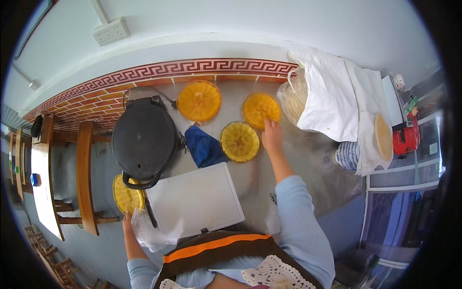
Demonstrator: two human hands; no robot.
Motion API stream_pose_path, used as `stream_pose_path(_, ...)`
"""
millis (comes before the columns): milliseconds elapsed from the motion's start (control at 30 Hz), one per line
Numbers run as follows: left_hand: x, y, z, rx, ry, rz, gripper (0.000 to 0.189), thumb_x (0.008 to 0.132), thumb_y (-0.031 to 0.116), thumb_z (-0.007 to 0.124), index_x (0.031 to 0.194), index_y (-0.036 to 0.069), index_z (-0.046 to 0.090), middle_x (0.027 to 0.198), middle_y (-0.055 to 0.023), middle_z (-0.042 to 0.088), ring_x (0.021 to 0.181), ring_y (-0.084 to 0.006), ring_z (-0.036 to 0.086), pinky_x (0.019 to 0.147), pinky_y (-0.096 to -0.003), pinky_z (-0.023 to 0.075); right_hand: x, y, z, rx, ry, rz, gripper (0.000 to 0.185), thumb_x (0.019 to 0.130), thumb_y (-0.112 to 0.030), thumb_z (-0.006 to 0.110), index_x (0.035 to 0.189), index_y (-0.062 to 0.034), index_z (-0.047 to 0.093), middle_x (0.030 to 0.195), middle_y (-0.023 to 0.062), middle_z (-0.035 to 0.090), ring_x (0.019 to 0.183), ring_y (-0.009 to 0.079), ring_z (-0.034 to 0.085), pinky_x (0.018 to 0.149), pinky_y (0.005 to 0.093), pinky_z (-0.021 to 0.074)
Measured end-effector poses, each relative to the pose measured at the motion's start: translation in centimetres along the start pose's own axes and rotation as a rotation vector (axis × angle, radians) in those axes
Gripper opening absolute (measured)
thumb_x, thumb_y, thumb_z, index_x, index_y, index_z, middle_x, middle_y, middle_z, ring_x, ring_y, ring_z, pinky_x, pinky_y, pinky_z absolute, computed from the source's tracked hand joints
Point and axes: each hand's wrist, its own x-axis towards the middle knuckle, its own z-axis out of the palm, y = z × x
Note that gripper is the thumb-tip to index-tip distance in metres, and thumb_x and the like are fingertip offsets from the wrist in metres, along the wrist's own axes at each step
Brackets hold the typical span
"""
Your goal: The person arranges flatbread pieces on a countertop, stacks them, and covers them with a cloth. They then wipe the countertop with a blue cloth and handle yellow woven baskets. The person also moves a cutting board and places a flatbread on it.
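Note:
My right hand reaches over the metal worktop with its fingers on the near rim of an orange woven basket. At the lower left, my left hand holds the near edge of a yellow woven basket, which is partly hidden by the black electric griddle. A second yellow basket sits just left of my right hand. Farther back, close to the wall, lies another orange basket. A crumpled clear plastic bag is beside my left hand.
A white plastic box or lid lies before me, with a blue cloth behind it. White cloth covers goods at the right, near stacked patterned bowls and a round flatbread. Wooden benches stand left.

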Motion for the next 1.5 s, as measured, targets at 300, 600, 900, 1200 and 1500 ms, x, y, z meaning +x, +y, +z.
stream_pose_path(300,0.5,-2.8,-0.3,-0.061,0.001,0.115,0.042,0.091,0.032,0.061,0.115,-0.003,0.064,0.103,-0.0113,0.069,0.086,-0.0218,0.066,0.077,-0.0345,0.053,2.6,1.2,-1.7,0.011,-0.1,-0.109,0.037,0.085,-0.004,0.062,0.122,-0.0049,0.061,0.119,0.0159,0.06,0.11,0.0367,0.055,0.093,0.0433,0.0454)
stream_pose_path(600,3.9,-4.4,0.1,-0.002,0.011,0.108,0.047,0.091,0.035,0.061,0.118,-0.003,0.062,0.107,-0.012,0.068,0.087,-0.0227,0.065,0.077,-0.0346,0.0528,-25.4,13.1,-18.4,1.623,0.475,0.627,0.029,0.099,-0.02,0.058,0.12,-0.0001,0.059,0.108,0.0067,0.067,0.097,0.0214,0.064,0.087,0.0354,0.0497)
stream_pose_path(900,3.2,-6.1,-1.2,-0.251,-0.055,0.056,0.059,0.09,0.048,0.063,0.124,0.0,0.059,0.11,-0.0121,0.066,0.089,-0.0223,0.063,0.073,-0.0354,0.0524,-31.2,20.7,-13.8,1.583,0.712,1.02,0.025,0.099,-0.03,0.06,0.105,-0.0059,0.058,0.091,0.0026,0.063,0.078,0.0132,0.056,0.066,0.0292,0.045)
stream_pose_path(1200,1.5,-9.3,-2.7,-0.361,0.044,0.07,0.047,0.091,0.038,0.062,0.123,0.003,0.061,0.109,-0.0094,0.066,0.096,-0.0224,0.063,0.083,-0.0365,0.0494,-24.5,1.4,-14.7,0.194,-0.188,-0.41,0.02,0.088,-0.02,0.063,0.098,-0.0015,0.065,0.081,0.0144,0.061,0.081,0.0331,0.06,0.072,0.0434,0.0479)
stream_pose_path(1500,-4.4,-6.8,-0.8,-0.328,-0.008,0.175,0.034,0.089,0.023,0.059,0.118,0.006,0.062,0.104,-0.0104,0.066,0.094,-0.0241,0.063,0.081,-0.036,0.0512,-7.2,-14.4,-7.0,0.38,-0.083,-0.573,0.029,0.088,-0.007,0.058,0.116,-0.004,0.063,0.105,0.0127,0.061,0.102,0.0341,0.056,0.09,0.0447,0.0435)
